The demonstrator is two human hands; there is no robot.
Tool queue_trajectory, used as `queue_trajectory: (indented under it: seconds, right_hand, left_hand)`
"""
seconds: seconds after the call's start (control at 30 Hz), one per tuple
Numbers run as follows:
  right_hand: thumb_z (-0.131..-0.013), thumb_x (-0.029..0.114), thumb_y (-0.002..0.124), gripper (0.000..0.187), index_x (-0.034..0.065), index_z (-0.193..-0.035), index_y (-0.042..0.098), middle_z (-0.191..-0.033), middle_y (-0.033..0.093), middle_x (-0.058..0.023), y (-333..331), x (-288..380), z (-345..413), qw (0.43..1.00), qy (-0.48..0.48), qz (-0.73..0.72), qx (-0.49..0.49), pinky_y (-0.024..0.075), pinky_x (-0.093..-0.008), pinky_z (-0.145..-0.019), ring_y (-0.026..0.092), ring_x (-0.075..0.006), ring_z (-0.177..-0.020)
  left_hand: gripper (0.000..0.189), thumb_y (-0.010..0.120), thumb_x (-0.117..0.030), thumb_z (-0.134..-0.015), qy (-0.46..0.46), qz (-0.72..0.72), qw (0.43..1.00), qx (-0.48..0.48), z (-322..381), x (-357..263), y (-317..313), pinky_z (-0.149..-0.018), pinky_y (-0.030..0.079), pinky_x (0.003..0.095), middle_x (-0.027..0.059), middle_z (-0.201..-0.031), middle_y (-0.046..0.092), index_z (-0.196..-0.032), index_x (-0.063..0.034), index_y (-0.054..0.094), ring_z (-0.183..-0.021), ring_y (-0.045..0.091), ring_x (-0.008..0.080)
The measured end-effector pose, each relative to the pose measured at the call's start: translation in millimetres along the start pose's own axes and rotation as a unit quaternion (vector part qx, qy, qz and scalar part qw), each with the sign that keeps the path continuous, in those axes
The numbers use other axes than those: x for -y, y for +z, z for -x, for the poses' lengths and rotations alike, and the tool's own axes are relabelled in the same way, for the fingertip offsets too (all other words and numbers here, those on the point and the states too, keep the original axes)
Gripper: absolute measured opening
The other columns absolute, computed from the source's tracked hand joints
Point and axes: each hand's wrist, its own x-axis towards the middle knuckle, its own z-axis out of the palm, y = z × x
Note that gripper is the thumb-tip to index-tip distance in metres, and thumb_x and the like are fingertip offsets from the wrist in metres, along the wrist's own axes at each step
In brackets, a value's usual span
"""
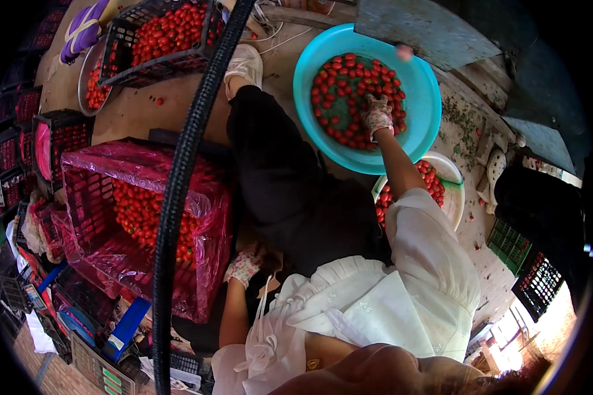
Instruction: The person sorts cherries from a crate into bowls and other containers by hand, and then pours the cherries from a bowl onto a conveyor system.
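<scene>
My right hand (377, 116), in a floral-print glove, reaches into a turquoise plastic basin (306, 118). Its fingers are among the red cherry tomatoes (343, 89) spread over the basin's greenish bottom; whether they grip one is hidden. My left hand (246, 266), gloved alike, is low beside a crate lined with pink plastic film (210, 276), near my dark trousers. Its fingertips are in shadow, so its hold cannot be made out. Small tomatoes (143, 212) are heaped inside the lined crate. A paler bowl (457, 197) of tomatoes lies partly under my right forearm.
A black crate of tomatoes (170, 34) and a metal bowl (95, 91) stand ahead on the left. Filled crates (71, 148) are stacked farther left. A black braided cord (192, 133) crosses the view. Grey panels (425, 29) overhang the basin. A person's dark-clothed leg (533, 202) is at right.
</scene>
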Motion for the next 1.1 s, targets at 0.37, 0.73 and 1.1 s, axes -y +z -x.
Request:
queue_trajectory:
  seconds: [0.37, 0.73, 1.1]
  right_hand:
    - [-0.067, 0.016, 0.061, 0.033, 0.0209, -0.099, 0.053, -0.105, 0.049, -0.0146, -1.0, -12.3, -27.6, 0.994, -0.079, -0.071, 0.033, 0.0435, -0.0401, -0.080, 0.051, -0.0300, -0.096]
    - [-0.079, 0.010, 0.056, 0.030, 0.0106, -0.107, 0.045, -0.075, 0.048, 0.0057, -77.6, -69.2, 66.4, 0.444, -0.138, -0.860, 0.212, 0.0416, -0.0211, -0.060, 0.049, -0.0060, -0.068]
    - [-0.078, 0.019, 0.054, 0.025, 0.0015, -0.095, 0.053, -0.073, 0.052, -0.0022, -88.3, -245.0, 135.4, 0.772, -0.101, -0.470, 0.416, 0.0392, -0.0211, -0.049, 0.049, -0.0101, -0.063]
  left_hand:
    - [0.051, 0.049, -0.032, -0.074, 0.039, -0.026, 0.999, -0.005, -3.0, 11.6, 4.6, -0.085, 0.038, 0.0376, 0.0202, -0.107, 0.050, -0.115, -0.0025, 0.044, -0.100, 0.047, 0.0327]
    - [0.050, 0.045, -0.032, -0.079, -0.036, -0.005, 0.999, -0.014, 18.0, -42.4, -26.3, -0.094, 0.031, 0.0342, 0.0183, -0.121, 0.041, -0.119, -0.0029, 0.041, -0.114, 0.037, 0.0293]
    - [0.048, 0.044, -0.026, -0.079, -0.103, 0.088, 0.991, -0.018, 39.8, -77.6, -40.8, -0.095, 0.031, 0.0328, 0.0180, -0.122, 0.040, -0.119, -0.0008, 0.040, -0.115, 0.037, 0.0287]
